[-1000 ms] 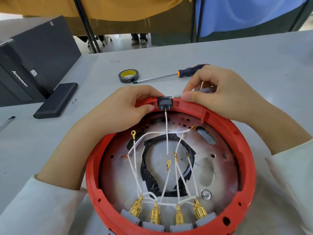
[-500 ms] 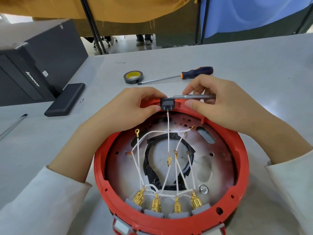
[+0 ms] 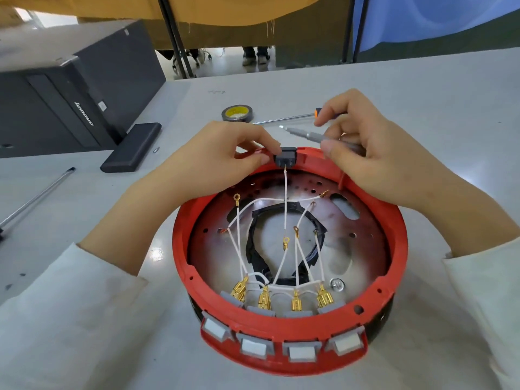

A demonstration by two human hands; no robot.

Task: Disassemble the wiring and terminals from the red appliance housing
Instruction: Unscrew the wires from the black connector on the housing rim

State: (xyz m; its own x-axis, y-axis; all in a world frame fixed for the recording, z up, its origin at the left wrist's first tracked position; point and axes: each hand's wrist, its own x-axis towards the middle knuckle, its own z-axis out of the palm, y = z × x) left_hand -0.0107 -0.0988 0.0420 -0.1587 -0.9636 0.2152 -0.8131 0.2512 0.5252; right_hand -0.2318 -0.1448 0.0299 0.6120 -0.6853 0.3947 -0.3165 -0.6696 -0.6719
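Right hand (image 3: 374, 161) just lifted its grey tool (image 3: 309, 134) off the black socket (image 3: 285, 157), fingers clamped around it. Left hand (image 3: 222, 161) fingers pinch the socket, seated in the red housing (image 3: 399, 235) rim, probably not freed yet.

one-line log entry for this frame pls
left hand: pinches black socket on red housing rim | right hand: holds grey tool above rim | white wires: attached

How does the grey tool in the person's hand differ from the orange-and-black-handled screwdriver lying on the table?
The slim grey metal tool is held in the right hand; the orange-and-black-handled screwdriver lies on the grey table. The grey tool is above the red housing; the screwdriver is beyond it. Both point left.
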